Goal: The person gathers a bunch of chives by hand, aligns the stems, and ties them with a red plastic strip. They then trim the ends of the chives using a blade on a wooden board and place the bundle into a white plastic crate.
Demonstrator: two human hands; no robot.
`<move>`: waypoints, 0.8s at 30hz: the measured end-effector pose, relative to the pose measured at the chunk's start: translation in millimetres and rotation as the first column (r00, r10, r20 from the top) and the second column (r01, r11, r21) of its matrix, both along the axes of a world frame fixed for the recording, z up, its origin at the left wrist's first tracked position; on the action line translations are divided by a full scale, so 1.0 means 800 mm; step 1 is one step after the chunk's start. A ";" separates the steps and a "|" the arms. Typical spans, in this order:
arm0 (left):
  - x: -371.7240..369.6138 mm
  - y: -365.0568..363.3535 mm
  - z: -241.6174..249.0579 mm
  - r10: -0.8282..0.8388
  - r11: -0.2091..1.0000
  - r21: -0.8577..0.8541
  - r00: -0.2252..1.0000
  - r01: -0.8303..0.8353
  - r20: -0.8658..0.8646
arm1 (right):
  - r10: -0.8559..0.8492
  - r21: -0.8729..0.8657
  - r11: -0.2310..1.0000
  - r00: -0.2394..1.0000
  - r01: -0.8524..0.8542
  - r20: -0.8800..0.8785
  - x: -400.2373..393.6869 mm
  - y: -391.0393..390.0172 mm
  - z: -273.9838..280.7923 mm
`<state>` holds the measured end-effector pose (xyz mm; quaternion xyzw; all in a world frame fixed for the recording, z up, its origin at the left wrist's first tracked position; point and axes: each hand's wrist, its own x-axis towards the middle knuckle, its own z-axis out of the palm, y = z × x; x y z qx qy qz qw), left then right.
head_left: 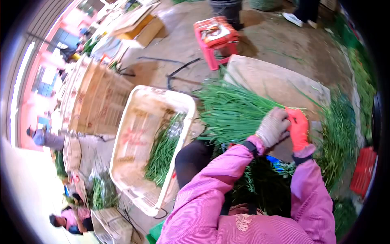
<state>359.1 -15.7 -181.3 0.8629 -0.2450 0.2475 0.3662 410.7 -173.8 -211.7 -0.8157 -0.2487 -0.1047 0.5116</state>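
Observation:
A large bunch of long green chives [233, 110] lies fanned out on a flat board [280, 81] in front of me, leaf tips to the left. My left hand [273, 128], in a whitish knit glove, is closed around the gathered end of the bunch. Right beside it my right hand [298, 129], in an orange-red glove, closes on the same end, its fingertips partly hidden behind the left hand. The stem ends are mostly covered by the gloves.
To the left stands a whitish plastic crate [126, 150] with chives inside. A red stool [211, 57] is beyond the board. Loose greens [339, 134] pile up on the right near a red basket [362, 171]. Stacked crates [95, 97] and other people are farther left.

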 end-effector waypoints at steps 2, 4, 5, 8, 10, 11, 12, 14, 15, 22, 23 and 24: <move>0.000 0.000 -0.012 0.025 0.999 -0.040 0.996 -0.021 0.082 | -0.010 -0.098 0.995 1.000 0.013 0.026 0.007 -0.004 -0.002; -0.004 -0.003 -0.010 0.067 0.993 -0.104 0.995 -0.059 0.071 | -0.038 -0.113 0.993 0.996 0.029 -0.075 0.008 -0.008 -0.001; -0.002 -0.005 -0.008 0.082 0.987 -0.141 0.995 -0.074 0.055 | -0.015 -0.118 0.993 0.997 0.006 -0.074 0.013 -0.019 -0.004; -0.003 -0.015 -0.004 0.146 0.959 -0.245 0.989 -0.140 0.005 | 0.028 0.004 1.000 0.914 -0.029 -0.405 0.015 -0.031 0.004; -0.015 -0.020 0.005 0.209 0.930 -0.281 0.970 -0.235 -0.122 | 0.042 -0.168 0.983 0.978 -0.077 -0.202 -0.004 -0.032 0.037; -0.020 -0.019 0.006 0.190 0.927 -0.276 0.953 -0.254 -0.237 | 0.057 -0.170 0.981 0.976 -0.094 -0.209 -0.010 -0.030 0.037; -0.023 -0.024 -0.001 0.223 0.909 -0.271 0.919 -0.316 -0.324 | 0.069 -0.196 0.974 0.974 -0.112 -0.214 -0.013 -0.032 0.036; -0.022 -0.031 -0.011 0.260 0.884 -0.266 0.877 -0.385 -0.404 | 0.092 -0.225 0.964 0.972 -0.142 -0.218 -0.009 -0.041 0.016; -0.018 -0.032 -0.015 0.269 0.887 -0.248 0.871 -0.390 -0.410 | 0.096 -0.227 0.963 0.972 -0.145 -0.214 -0.005 -0.042 0.012; 0.003 -0.022 -0.033 0.160 0.977 -0.074 0.912 -0.202 -0.379 | 0.165 -0.075 0.977 0.935 -0.197 -0.313 0.018 -0.062 -0.040; 0.009 -0.021 -0.035 0.090 0.984 -0.083 0.851 -0.155 -0.517 | 0.237 -0.047 0.965 0.931 -0.260 -0.278 0.021 -0.072 -0.054; 0.010 -0.005 -0.034 0.115 0.986 -0.047 0.849 -0.162 -0.516 | 0.253 -0.011 0.964 0.928 -0.266 -0.272 0.024 -0.056 -0.065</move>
